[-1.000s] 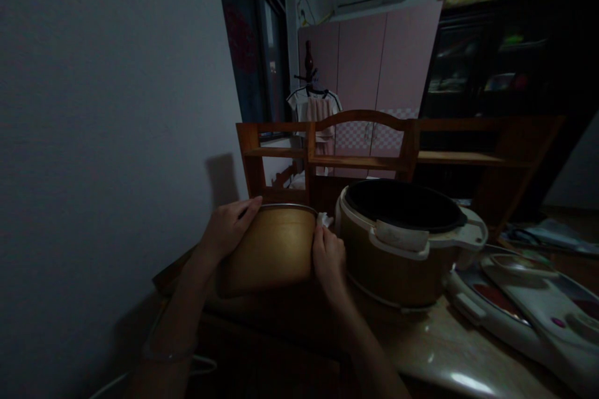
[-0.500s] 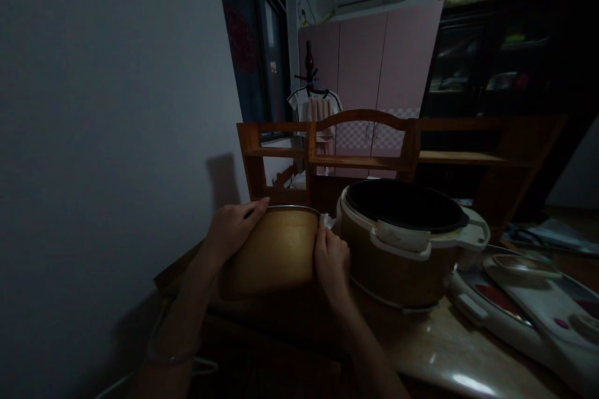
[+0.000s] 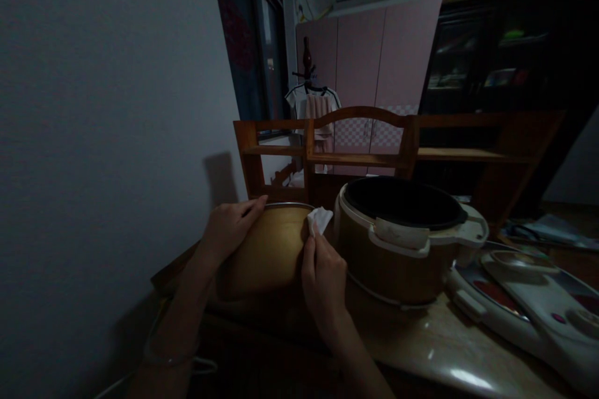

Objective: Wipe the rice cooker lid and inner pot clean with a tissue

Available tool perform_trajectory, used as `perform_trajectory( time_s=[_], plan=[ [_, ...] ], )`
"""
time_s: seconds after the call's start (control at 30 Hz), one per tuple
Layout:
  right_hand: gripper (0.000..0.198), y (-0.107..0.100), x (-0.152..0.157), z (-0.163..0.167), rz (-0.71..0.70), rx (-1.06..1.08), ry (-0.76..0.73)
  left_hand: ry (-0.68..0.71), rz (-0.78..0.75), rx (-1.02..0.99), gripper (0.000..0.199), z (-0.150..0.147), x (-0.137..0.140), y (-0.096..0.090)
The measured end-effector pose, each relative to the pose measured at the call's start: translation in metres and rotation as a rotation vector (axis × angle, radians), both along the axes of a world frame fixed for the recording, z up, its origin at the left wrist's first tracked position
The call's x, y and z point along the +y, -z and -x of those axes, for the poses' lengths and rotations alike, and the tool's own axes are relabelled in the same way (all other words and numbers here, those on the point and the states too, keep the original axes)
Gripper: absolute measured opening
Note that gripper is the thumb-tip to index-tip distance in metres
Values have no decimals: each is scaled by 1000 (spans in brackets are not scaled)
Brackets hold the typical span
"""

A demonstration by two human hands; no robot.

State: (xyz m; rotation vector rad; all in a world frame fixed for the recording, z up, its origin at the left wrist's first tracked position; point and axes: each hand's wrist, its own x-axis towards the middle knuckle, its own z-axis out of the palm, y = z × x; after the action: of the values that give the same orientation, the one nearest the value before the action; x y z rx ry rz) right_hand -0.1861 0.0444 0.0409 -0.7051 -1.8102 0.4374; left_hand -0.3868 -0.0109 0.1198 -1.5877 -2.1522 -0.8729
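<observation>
My left hand is closed on the left side of a gold-coloured inner pot, its thumb at the metal rim. The pot is tilted, and its inside is hidden from me. Between the fingers of my right hand is a crumpled white tissue, at the pot's right side near the rim. Just right of that hand stands a rice cooker body, open at the top with a dark interior.
The cooker's lid lies on the glossy table at the right. Behind rises a wooden shelf frame. A plain wall is close on the left, and a white cord runs below my left wrist.
My right hand has shifted slightly left on the pot, and more of the tissue shows above its fingers. My left hand keeps its hold, and the pot stays nearly in place.
</observation>
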Motion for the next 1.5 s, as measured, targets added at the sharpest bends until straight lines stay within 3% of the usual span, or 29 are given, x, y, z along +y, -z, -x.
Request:
perform_trajectory(
  time_s=[0.4,0.6,0.83,0.97,1.17,1.37,1.5],
  plan=[
    [48,-11,-5,10,-88,31,-94,-93,37,81,61,-13,6,-8],
    [44,-16,2,13,-44,90,-194,-178,68,160,66,-22,13,-11],
    [39,-21,13,15,8,160,-380,-218,113,229,54,-23,20,-17],
    [38,-24,14,11,-64,100,-460,-183,128,222,49,-16,23,-18],
    [41,-24,14,1,-136,74,-574,-145,120,140,59,-1,26,-14],
    [41,-17,13,-11,-112,78,-623,21,94,102,55,13,25,-9],
    [41,-12,11,-19,-112,76,-652,58,70,-13,61,15,23,-10]
  ],
)
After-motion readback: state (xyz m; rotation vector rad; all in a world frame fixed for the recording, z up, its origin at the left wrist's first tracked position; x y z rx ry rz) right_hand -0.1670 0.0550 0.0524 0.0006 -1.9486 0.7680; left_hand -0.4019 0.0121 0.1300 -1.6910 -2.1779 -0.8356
